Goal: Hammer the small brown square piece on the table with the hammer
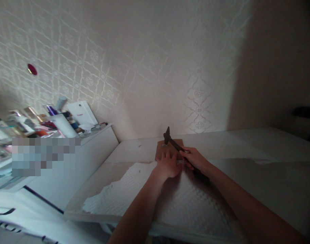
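Note:
My right hand point(194, 157) is wrapped round the handle of a dark hammer point(176, 145). The hammer's head is at the upper left end, over a brown board point(179, 142) that looks like wood or cardboard. Small pale bits, too small to name, show on the board near the hammer head. My left hand point(169, 165) lies with its fingers spread on the near part of the board, holding nothing. Beneath both forearms a white quilted sheet point(134, 176) covers part of the white tabletop point(129, 149). The near end of the handle is partly hidden by my right hand and wrist.
To the left a white cabinet point(89, 159) stands higher than the tabletop, crowded with bottles and a white box point(82, 113). The patterned wall point(150, 84) rises behind the table. A dark object point(306, 112) juts in at the far right.

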### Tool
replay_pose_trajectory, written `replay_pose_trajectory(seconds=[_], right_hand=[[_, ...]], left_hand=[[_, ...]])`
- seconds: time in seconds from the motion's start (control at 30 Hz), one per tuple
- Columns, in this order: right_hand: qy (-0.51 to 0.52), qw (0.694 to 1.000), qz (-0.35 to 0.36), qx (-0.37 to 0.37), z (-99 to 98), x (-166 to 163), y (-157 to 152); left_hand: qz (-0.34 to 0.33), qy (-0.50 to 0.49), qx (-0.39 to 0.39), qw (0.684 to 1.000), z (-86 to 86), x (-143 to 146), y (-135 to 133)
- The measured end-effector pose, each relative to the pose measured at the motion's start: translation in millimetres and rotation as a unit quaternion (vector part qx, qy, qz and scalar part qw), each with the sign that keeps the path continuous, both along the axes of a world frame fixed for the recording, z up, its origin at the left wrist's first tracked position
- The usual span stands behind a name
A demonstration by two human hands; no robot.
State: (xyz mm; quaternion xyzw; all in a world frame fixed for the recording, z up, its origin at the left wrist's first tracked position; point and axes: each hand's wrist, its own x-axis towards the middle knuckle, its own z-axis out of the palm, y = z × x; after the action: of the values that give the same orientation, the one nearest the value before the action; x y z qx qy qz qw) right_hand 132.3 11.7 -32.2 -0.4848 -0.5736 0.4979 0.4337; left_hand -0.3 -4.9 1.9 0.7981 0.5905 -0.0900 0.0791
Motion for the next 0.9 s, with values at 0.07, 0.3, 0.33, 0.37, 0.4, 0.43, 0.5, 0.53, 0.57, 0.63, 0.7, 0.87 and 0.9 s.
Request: replay_pose_trajectory(seconds=[0.07, 0.3, 0.33, 0.37, 0.4, 0.43, 0.5, 0.53, 0.57, 0.63, 0.7, 0.87, 0.9], right_hand=[[-0.006, 1.0, -0.001, 0.008, -0.6, 0.4, 0.2], [-0.006, 1.0, -0.006, 0.007, -2.6, 0.8, 1.0], [-0.007, 1.0, -0.006, 0.009, -2.6, 0.5, 0.8], [-0.008, 1.0, -0.005, 0.009, -2.5, 0.2, 0.6], [-0.01, 1.0, -0.003, 0.008, -2.4, -0.1, 0.4], [-0.012, 1.0, -0.001, 0.008, -2.2, -0.4, 0.3], [-0.011, 1.0, 0.003, 0.009, -2.0, -0.8, 0.2], [-0.006, 1.0, 0.005, 0.01, -1.9, -0.8, 0.3], [-0.003, 1.0, 0.006, 0.01, -1.9, -0.8, 0.4], [-0.003, 1.0, 0.01, 0.008, -1.9, -0.6, 0.7], [-0.012, 1.0, 0.005, 0.011, -1.7, -0.4, 1.0], [-0.015, 1.0, -0.003, 0.017, -1.3, -0.8, 1.0], [-0.015, 1.0, -0.004, 0.013, -1.4, -0.9, 1.1]], left_hand=[[-0.003, -0.002, 0.005, 1.0, -0.8, -0.4, 0.2], [-0.004, -0.001, 0.004, 1.0, -0.9, 0.0, 0.6], [-0.003, 0.0, 0.001, 1.0, -0.4, 0.4, 0.3], [-0.001, 0.001, 0.0, 1.0, 0.0, 0.7, 0.0], [-0.001, 0.0, 0.001, 1.0, 0.3, 1.0, -0.2], [-0.001, -0.001, 0.003, 1.0, 0.4, 1.1, -0.3], [-0.001, -0.003, 0.007, 1.0, 0.1, 0.9, -0.2], [-0.001, -0.003, 0.007, 1.0, -0.1, 0.7, -0.1], [-0.002, -0.004, 0.006, 1.0, -0.4, 0.5, 0.1], [-0.004, -0.003, 0.003, 1.0, -0.5, 0.1, 0.4], [-0.005, -0.003, 0.004, 1.0, -0.4, -0.1, 0.4], [-0.002, 0.0, 0.003, 1.0, -0.3, 0.2, 0.7], [-0.002, 0.001, 0.001, 1.0, -0.5, 0.2, 0.9]])
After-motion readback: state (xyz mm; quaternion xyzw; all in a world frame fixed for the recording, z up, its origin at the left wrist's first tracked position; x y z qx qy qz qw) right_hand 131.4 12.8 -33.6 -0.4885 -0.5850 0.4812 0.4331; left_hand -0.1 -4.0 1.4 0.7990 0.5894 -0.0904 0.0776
